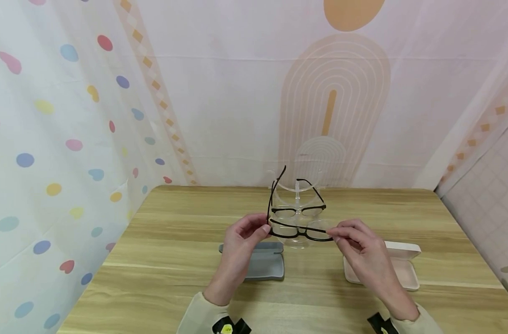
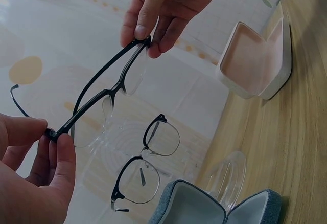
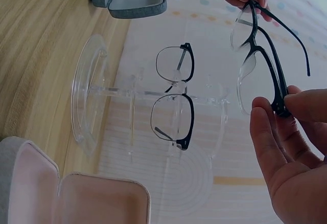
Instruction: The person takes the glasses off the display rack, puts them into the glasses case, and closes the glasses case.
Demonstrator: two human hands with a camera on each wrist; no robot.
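Both hands hold a pair of black-rimmed glasses (image 1: pixel 301 233) by the front corners. My left hand (image 1: pixel 239 243) pinches one corner near the hinge, thumb and fingers on the frame (image 2: pixel 115 87). The opposite corner is pinched by my right hand (image 1: pixel 364 248). On the left side the temple stretches away from the frame; the right temple lies folded across behind the lenses. Just beyond, a second pair of glasses (image 1: pixel 320 207) with dark upper rims sits on a clear display stand (image 1: pixel 297 188), temples spread open. The stand's round base (image 3: pixel 82 101) rests on the table.
An open grey glasses case (image 1: pixel 275 268) lies on the wooden table (image 1: pixel 162 260) beside my left hand, partly covered by it. Near my right wrist is another open case (image 1: pixel 408 276), white outside and pale pink inside. A patterned curtain (image 1: pixel 237 116) hangs behind the table.
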